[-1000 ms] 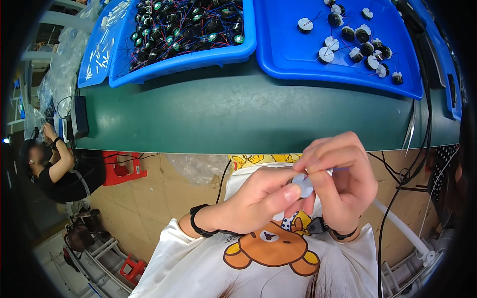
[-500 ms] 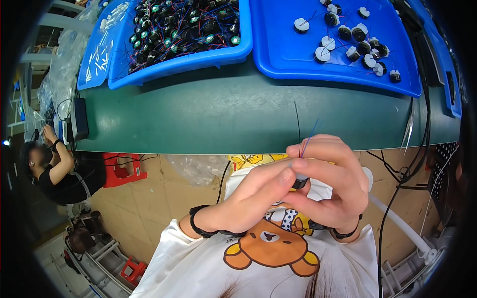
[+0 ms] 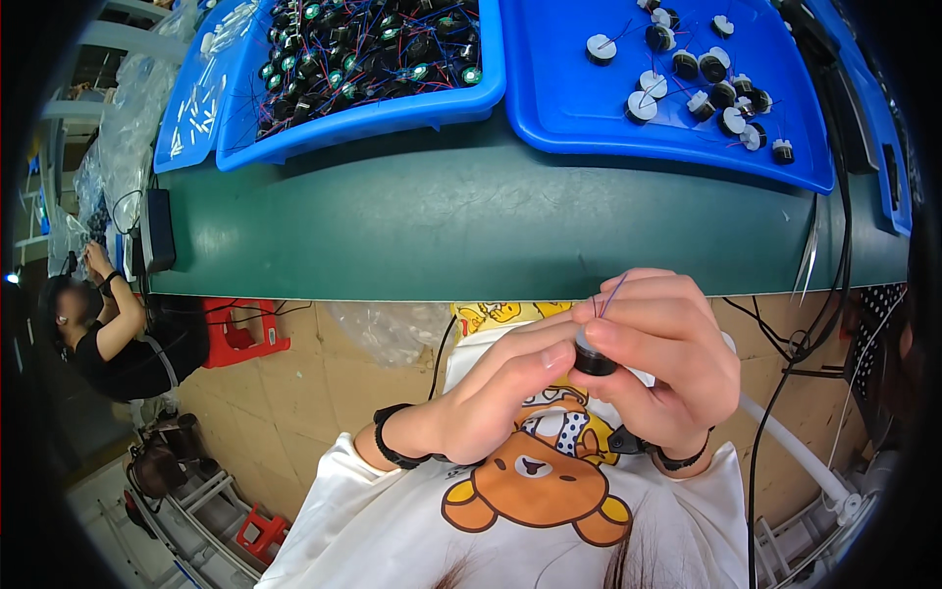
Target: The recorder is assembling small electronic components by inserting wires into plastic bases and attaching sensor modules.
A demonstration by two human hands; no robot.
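In front of my chest, just off the table's near edge, I hold a small round black component with a pale top and thin wires rising from it. My right hand is closed on it, with thumb and fingers around its right side. From the left, my left hand meets it, its thumb tip against the component's side and its fingers pressed together. Part of the component is hidden by the fingers.
A blue bin at the far left holds many black wired components with green discs. Beside it a blue tray carries several white-capped ones. White strips lie in a narrow blue tray. Another person sits at the left. Black cables hang at right.
More of the component's black side now shows between my hands. The tall dark wire that stood upright no longer shows at full length, and the wires lean right. My right hand has shifted slightly right.
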